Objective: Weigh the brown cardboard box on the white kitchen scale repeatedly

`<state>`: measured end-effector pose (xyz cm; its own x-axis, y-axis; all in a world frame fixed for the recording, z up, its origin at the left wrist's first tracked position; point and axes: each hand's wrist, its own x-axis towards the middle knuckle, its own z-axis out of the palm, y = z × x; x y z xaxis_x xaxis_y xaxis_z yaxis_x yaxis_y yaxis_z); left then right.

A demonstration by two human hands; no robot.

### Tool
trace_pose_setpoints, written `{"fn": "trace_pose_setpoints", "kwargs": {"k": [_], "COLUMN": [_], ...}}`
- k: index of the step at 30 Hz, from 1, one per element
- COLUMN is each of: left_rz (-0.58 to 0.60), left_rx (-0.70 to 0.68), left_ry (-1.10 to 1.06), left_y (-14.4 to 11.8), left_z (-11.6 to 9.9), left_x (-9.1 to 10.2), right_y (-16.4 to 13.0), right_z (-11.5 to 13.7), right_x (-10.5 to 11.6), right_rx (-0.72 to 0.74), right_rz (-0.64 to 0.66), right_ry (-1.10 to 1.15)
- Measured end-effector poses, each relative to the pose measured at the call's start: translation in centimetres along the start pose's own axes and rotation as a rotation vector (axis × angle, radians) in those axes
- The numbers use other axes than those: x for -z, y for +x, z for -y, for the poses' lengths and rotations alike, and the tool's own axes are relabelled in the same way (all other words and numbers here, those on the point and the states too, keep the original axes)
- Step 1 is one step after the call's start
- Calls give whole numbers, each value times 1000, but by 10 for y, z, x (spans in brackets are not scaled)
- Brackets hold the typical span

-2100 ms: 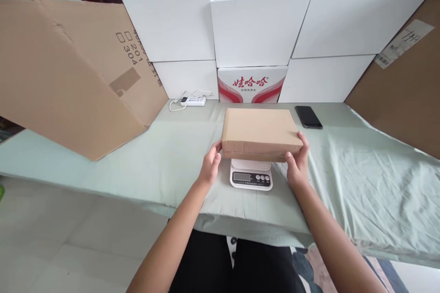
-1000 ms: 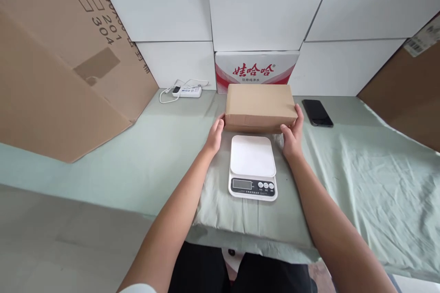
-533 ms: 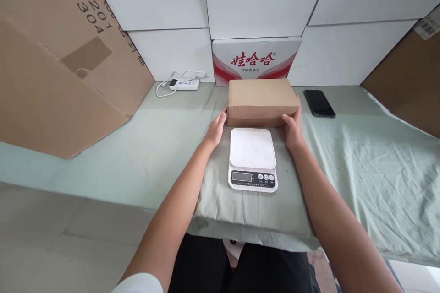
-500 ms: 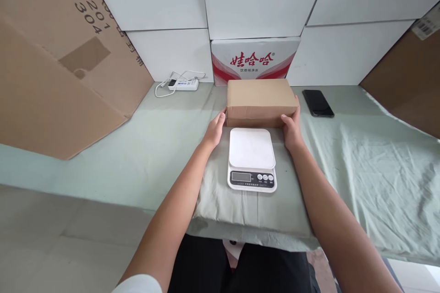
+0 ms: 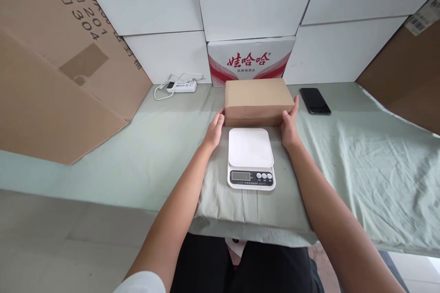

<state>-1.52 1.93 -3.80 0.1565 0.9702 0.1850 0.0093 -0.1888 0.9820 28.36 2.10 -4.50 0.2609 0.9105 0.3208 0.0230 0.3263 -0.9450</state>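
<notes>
Bracing the flat brown cardboard box (image 5: 258,100) at its short ends: left hand (image 5: 215,129) and right hand (image 5: 289,123), open palms pressing inward. Looks light, stiff; keep the grip low on the ends, beside the white digital scale (image 5: 251,158).

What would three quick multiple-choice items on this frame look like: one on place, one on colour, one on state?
1. Where is the brown cardboard box? A on the scale; B behind the scale on the cloth; C on the floor.
2. Colour of the flat digital scale's platform? A white; B black; C red.
3. State of the black phone's screen? A lit; B dark; C cracked.

Key: B, the scale's platform is bare, with the left hand and right hand at the box ends; A, it is plainly white; B, nothing glows.
</notes>
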Motion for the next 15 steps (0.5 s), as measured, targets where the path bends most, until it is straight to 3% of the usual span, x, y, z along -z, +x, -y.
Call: {"fn": "trace_pose_setpoints", "kwargs": {"k": [10,15], "left_rz": [-17,26], "left_rx": [47,14], "left_ry": [-14,-27], "left_y": [-6,-6], "left_z": [-9,-8], "left_x": [-2,-1], "right_y": [-27,-29], "right_z": [19,28], "right_x": [0,-4], "right_rx": [1,58], "right_rz": [-80,-15], "right_ry": [-2,-38]}}
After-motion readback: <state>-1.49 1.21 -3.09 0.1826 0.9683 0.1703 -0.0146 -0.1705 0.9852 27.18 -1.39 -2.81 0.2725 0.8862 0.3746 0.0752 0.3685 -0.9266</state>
